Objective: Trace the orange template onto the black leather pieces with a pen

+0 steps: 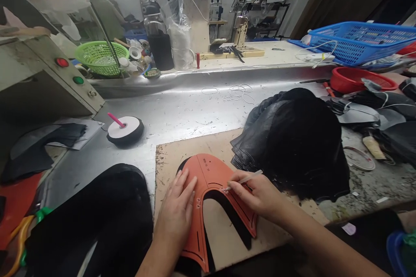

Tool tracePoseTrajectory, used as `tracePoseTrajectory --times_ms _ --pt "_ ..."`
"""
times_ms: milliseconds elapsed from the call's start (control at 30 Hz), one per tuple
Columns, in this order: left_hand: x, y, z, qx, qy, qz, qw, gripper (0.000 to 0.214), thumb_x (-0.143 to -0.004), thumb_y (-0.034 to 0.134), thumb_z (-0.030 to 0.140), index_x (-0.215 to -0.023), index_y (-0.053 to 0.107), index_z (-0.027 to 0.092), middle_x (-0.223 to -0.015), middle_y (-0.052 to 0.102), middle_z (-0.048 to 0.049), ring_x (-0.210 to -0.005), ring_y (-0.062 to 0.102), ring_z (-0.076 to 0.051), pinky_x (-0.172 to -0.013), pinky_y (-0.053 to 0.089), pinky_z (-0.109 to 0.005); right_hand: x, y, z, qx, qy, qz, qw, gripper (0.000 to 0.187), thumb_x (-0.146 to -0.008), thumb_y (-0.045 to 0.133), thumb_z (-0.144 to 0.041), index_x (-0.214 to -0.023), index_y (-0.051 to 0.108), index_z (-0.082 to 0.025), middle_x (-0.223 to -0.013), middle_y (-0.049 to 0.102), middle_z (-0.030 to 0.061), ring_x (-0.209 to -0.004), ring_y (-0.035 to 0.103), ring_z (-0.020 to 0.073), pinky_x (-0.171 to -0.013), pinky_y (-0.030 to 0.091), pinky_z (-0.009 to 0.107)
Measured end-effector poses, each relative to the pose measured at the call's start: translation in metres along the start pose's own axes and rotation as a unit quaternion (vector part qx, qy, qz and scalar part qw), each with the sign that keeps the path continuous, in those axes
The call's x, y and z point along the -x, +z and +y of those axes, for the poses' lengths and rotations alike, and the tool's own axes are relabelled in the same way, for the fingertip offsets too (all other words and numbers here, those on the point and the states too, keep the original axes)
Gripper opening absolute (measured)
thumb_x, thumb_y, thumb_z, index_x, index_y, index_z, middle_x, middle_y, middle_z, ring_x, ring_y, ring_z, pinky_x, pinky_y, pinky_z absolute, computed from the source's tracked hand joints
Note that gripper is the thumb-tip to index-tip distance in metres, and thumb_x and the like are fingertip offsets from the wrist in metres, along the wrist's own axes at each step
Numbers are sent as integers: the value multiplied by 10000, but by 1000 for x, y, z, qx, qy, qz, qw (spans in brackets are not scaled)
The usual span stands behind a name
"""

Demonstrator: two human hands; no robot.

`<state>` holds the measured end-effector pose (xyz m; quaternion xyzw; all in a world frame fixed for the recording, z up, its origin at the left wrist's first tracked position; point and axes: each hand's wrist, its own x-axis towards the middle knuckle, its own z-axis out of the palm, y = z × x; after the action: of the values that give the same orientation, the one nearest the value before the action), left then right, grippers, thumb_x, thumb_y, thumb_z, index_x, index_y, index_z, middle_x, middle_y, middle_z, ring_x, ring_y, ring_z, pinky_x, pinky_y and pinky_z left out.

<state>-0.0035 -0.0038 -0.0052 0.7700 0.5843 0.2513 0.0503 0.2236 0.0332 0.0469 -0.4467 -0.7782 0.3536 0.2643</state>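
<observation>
An orange U-shaped template (201,173) with slots and printed marks lies over a black material piece (227,210), whose edges show around it. Both rest on a tan board (224,242). Fingers spread, my left hand (177,207) presses flat on the template's left side. In my right hand (256,192) is a thin whitish pen (248,177), pinched with its tip down at the template near the inner curve. To the right rises a big stack of black pieces (292,138). More black pieces (107,220) lie at the left.
A black tape roll (125,132) with a pink stick in its centre stands on the metal worktop (175,108). Behind are a green basket (97,58), a white thread cone (182,45), a blue basket (364,43) and a red basin (360,80). A control box (65,69) stands at left.
</observation>
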Motion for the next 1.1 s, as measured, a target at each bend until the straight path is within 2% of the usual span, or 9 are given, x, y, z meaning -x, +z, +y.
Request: tracePoseTrajectory --times_ms 133,300,467,633,800,867,1000,1100 --pt "-2 0 -1 -19 13 4 1000 352 -903 410 227 -1207 586 217 -1345 536 -82 -1258 472 -255 -974 479 -435 7 -6 6 27 1 -2 1000 275 -905 416 -262 -796 653 -172 -798 689 43 -742 641 150 -660 472 228" --pt "-3 -3 1 -29 14 -4 999 347 -905 411 232 -1205 585 216 -1350 533 -76 -1261 469 -249 -972 482 -422 6 -1 8 61 -41 11 997 267 -912 415 -266 -802 638 -170 -788 678 44 -748 632 155 -675 465 243" --pt "-2 -3 1 -3 1 1 1000 348 -900 426 231 -1213 577 255 -1353 532 -55 -1271 458 -241 -981 474 -417 3 0 8 51 -17 7 999 269 -911 410 -249 -813 649 -174 -806 687 41 -760 640 153 -677 470 238" --pt "-2 -1 0 1 -2 -4 1000 349 -899 422 223 -1209 577 255 -1357 527 -56 -1284 442 -246 -993 461 -434 0 6 11 73 -50 10 996 256 -926 420 -275 -843 642 -179 -824 684 38 -780 633 152 -706 471 245" --pt "-1 -1 3 8 -13 -6 1000 345 -904 410 224 -1204 580 246 -1367 516 -67 -1290 434 -247 -1014 437 -456 3 6 4 57 -33 19 998 266 -924 413 -276 -827 642 -182 -811 686 40 -756 640 154 -684 478 240" --pt "-1 0 5 12 -17 -10 1000 340 -910 403 233 -1201 580 246 -1371 512 -67 -1293 430 -245 -1027 421 -467 8 11 -7 -2 -51 -4 999 239 -923 435 -270 -859 647 -184 -831 692 36 -766 642 141 -698 484 223" --pt "1 0 7 20 -28 -13 999 339 -922 386 249 -1198 582 238 -1375 506 -71 -1298 424 -234 -1038 413 -456 20 41 -30 -93 -151 -129 976 174 -925 494 -246 -965 652 -186 -878 702 20 -837 639 119 -784 474 209" --pt "2 0 8 28 -34 -14 999 342 -920 393 238 -1211 572 237 -1385 495 -65 -1317 396 -230 -1048 405 -450 22 65 -39 -90 -201 -149 964 182 -927 493 -241 -948 653 -158 -868 706 34 -834 644 133 -803 471 234"
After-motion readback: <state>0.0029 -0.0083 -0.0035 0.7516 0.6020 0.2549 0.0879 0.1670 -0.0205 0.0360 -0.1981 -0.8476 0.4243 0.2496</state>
